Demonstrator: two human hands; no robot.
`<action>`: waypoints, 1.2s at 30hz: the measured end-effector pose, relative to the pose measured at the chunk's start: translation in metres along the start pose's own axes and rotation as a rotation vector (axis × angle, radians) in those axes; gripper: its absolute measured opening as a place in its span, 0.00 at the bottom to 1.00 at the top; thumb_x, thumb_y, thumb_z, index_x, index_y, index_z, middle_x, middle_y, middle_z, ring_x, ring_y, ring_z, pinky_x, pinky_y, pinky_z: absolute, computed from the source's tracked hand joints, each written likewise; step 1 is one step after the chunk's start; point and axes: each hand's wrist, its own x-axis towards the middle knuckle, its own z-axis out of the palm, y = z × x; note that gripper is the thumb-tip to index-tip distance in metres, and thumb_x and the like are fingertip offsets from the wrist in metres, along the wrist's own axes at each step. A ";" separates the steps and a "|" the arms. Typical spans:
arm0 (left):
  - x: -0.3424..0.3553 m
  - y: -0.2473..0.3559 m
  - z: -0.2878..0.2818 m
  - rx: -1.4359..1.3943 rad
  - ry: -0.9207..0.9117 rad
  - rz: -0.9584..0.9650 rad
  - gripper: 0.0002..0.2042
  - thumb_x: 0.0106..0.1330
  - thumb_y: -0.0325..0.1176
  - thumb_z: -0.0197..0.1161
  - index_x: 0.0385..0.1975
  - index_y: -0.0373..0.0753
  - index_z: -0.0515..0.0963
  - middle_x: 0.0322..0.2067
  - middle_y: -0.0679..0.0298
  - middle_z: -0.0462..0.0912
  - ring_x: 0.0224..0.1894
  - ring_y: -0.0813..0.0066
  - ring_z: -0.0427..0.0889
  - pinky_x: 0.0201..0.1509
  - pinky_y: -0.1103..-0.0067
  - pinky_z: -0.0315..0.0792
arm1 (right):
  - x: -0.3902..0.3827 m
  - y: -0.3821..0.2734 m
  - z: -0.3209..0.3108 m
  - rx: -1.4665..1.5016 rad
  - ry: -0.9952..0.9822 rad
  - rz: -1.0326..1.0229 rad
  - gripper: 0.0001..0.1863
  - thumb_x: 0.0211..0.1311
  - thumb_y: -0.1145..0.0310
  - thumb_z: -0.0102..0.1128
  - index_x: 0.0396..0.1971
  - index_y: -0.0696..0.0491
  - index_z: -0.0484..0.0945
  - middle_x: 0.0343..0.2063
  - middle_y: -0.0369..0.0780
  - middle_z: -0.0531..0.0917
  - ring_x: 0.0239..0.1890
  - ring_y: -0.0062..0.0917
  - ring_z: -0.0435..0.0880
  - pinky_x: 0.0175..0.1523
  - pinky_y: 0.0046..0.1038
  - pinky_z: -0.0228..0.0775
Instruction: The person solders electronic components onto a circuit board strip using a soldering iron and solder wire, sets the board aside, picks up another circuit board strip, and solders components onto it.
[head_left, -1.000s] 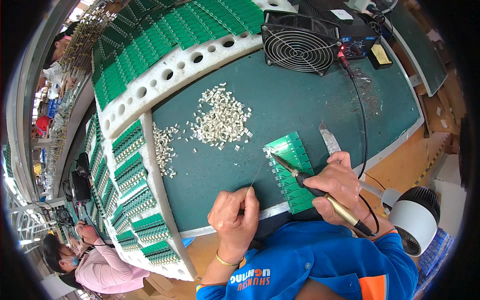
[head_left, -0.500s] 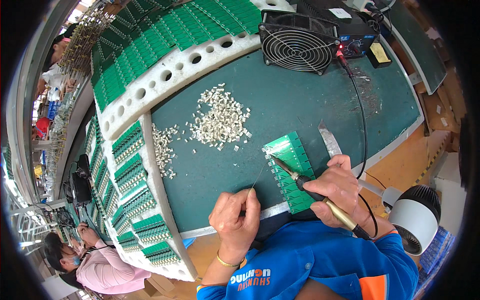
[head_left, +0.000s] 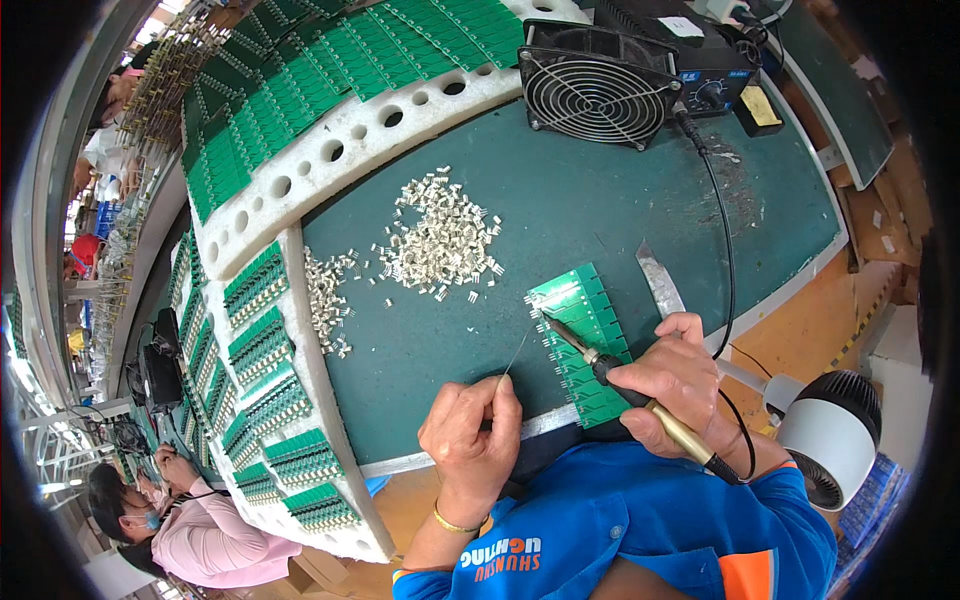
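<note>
My left hand (head_left: 470,435) is closed, pinching a thin solder wire (head_left: 514,358) between thumb and forefinger. The wire slants up toward the left edge of a green circuit board panel (head_left: 590,350) lying on the bench. In my right hand (head_left: 672,385) is a soldering iron (head_left: 612,372), gripped like a pen. Its tip is at the panel's upper left, by the row of small white connectors along that edge; whether it touches a joint is too small to tell. A flat metal strip (head_left: 660,285) lies just beyond my right hand.
Loose white connectors (head_left: 440,240) are heaped on the green bench mat. Foam blocks (head_left: 333,150) holding many green boards line the far and left sides. A fan (head_left: 598,98) and soldering station (head_left: 712,95) stand at the back. The iron's cable (head_left: 722,220) runs along the right; a co-worker (head_left: 210,530) sits left.
The soldering iron's tip has shifted very slightly along the panel's left edge. A red light by the station's cable socket has gone out. The left hand is nearly still.
</note>
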 end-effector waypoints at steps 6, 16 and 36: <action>0.000 0.000 0.000 0.015 -0.003 0.001 0.04 0.53 0.19 0.69 0.23 0.34 0.81 0.15 0.66 0.71 0.17 0.79 0.66 0.19 0.81 0.57 | 0.000 0.000 -0.001 -0.012 -0.004 -0.002 0.17 0.64 0.54 0.62 0.38 0.53 0.80 0.19 0.34 0.79 0.21 0.26 0.75 0.45 0.37 0.62; -0.004 0.000 -0.005 0.037 0.008 0.015 0.04 0.53 0.19 0.69 0.23 0.34 0.81 0.15 0.67 0.69 0.17 0.80 0.65 0.19 0.81 0.56 | -0.002 -0.002 -0.008 -0.009 0.033 -0.011 0.15 0.65 0.55 0.61 0.38 0.53 0.80 0.19 0.33 0.79 0.21 0.25 0.74 0.46 0.37 0.60; -0.007 0.001 0.001 0.002 0.005 0.014 0.03 0.54 0.19 0.69 0.23 0.33 0.82 0.15 0.65 0.71 0.17 0.78 0.67 0.20 0.80 0.58 | -0.006 -0.002 0.000 0.028 0.041 0.036 0.15 0.65 0.54 0.61 0.36 0.52 0.81 0.18 0.33 0.79 0.20 0.24 0.73 0.45 0.35 0.60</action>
